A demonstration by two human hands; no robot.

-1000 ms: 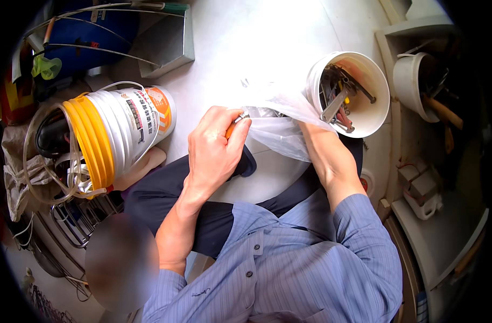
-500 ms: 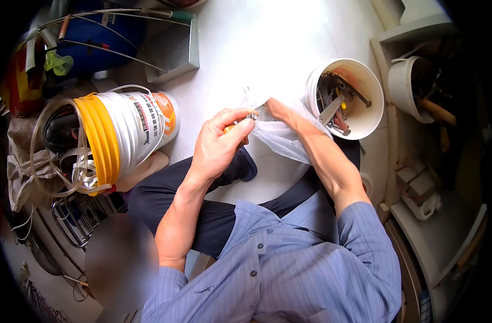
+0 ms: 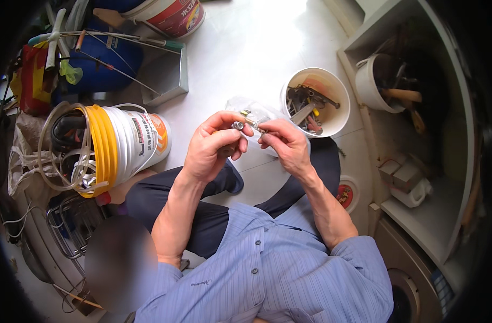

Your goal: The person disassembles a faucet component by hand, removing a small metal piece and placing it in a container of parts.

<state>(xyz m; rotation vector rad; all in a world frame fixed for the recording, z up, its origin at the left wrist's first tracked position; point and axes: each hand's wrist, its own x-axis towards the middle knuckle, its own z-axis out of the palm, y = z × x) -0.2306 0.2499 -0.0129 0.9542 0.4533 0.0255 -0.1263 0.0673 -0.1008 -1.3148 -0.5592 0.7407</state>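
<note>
My left hand [image 3: 211, 148] is closed with thumb and forefinger pinching a small shiny round metal fitting [image 3: 238, 125]. A short brass-coloured piece [image 3: 249, 121] shows by its fingertips; whether the two are joined I cannot tell. Close beside it, my right hand [image 3: 289, 148] pinches a small metal piece [image 3: 262, 130], mostly covered by the fingers. Behind both hands a clear plastic bag [image 3: 273, 112] lies on the floor, partly hidden by them. To the right of the bag stands a white bucket [image 3: 340, 121] holding wrenches and other metal tools [image 3: 310, 107].
On the left a yellow-and-white bucket [image 3: 125, 137] lies on its side, stuffed with hoses. Behind it are an open metal box [image 3: 173, 75] and a red-and-white bucket [image 3: 184, 16]. A grey shelf [image 3: 423, 226] at the right holds another white bucket [image 3: 367, 81] with a wooden-handled tool.
My right hand has come out of the plastic bag and moved back toward my left hand, now pinching a small metal piece. My left hand keeps its fitting. The view has shifted slightly.
</note>
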